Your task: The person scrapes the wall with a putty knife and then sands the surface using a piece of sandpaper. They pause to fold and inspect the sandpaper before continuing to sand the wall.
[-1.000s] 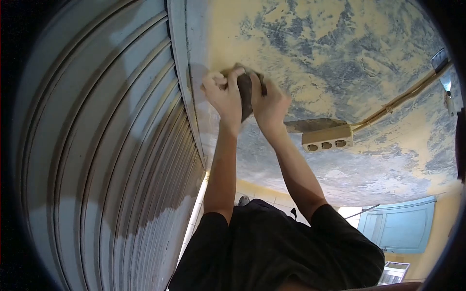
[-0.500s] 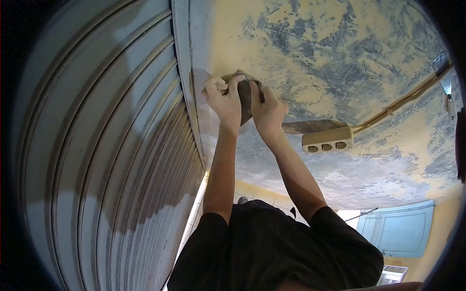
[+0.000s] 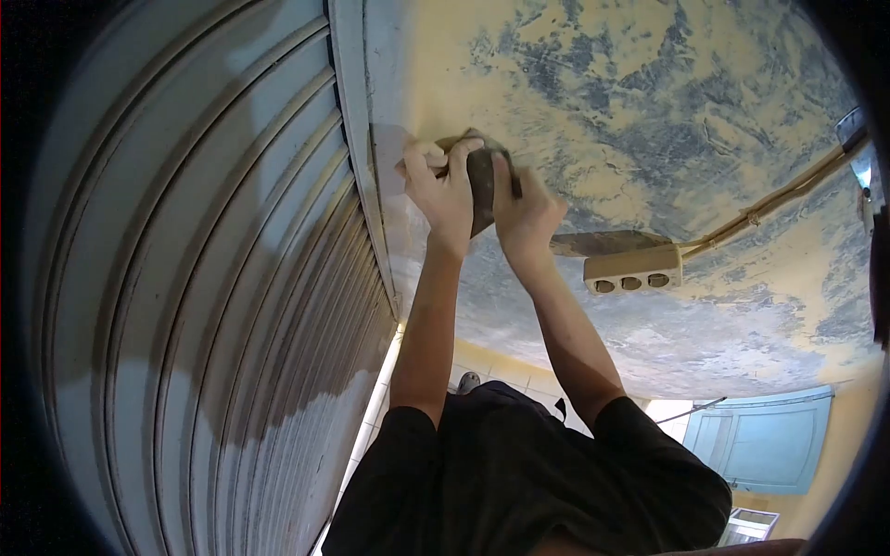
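Observation:
Both hands grip a folded dark brown sheet of sandpaper (image 3: 483, 192) against the patchy yellow and grey-blue wall (image 3: 603, 120). My left hand (image 3: 441, 195) is closed on its left side, fingers curled and thumb along the sheet. On the opposite side, my right hand (image 3: 527, 221) pinches the sheet, its thumb pointing up over the brown surface. The face pressed to the wall is hidden. Both arms reach up from black sleeves.
To the left runs a ribbed grey metal shutter (image 3: 213, 232) with its upright frame (image 3: 357, 139) close to my left hand. A three-socket power strip (image 3: 632, 270) is on the wall at right, its cable (image 3: 769, 202) running up rightward. A light blue cabinet (image 3: 760, 440) lies lower right.
Both hands and the sheet have shifted slightly right in the picture; the power strip and wall have also shifted a little. The grip stays the same.

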A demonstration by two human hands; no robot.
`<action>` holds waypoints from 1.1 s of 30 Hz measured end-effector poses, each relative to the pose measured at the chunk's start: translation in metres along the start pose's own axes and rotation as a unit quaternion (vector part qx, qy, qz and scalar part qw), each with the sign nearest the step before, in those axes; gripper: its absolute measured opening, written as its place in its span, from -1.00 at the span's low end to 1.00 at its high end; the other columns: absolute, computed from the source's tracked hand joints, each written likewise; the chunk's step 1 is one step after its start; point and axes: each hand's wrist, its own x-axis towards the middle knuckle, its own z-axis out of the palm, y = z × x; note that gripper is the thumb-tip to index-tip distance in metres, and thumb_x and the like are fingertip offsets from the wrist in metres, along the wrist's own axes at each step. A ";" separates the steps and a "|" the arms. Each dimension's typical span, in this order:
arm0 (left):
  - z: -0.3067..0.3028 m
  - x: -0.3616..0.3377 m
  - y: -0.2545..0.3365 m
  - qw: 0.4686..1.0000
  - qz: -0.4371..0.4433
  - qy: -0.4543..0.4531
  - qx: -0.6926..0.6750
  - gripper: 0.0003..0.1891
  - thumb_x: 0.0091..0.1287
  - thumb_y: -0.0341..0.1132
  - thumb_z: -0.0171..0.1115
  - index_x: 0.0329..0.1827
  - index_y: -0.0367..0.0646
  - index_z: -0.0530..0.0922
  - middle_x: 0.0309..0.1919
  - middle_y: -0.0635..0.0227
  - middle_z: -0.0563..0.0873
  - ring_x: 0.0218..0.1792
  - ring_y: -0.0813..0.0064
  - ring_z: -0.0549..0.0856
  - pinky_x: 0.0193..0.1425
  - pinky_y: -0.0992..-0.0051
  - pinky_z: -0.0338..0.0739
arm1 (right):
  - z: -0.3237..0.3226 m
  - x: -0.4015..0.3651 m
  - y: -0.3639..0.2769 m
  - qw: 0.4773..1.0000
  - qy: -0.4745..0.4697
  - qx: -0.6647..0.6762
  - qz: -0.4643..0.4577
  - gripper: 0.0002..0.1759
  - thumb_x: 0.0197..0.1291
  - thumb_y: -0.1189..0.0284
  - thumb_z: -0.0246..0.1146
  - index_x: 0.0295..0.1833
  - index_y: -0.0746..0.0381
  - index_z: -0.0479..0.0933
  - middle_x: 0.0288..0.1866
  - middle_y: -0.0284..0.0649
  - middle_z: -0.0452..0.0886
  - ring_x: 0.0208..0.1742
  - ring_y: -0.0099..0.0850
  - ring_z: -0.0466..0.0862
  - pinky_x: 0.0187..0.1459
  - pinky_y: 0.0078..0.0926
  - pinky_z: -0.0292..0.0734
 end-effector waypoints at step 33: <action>0.012 -0.054 -0.006 0.997 0.030 -0.001 -0.075 -0.62 0.12 -0.49 0.65 -0.37 -0.09 0.47 -0.57 0.50 0.43 -0.44 0.45 0.39 -0.28 0.43 0.37 | -0.023 -0.033 0.033 0.998 0.004 -0.063 0.023 -0.67 0.25 0.33 0.51 -0.48 0.21 0.59 -0.63 -0.07 0.56 -0.64 -0.10 0.62 -0.54 -0.26 0.50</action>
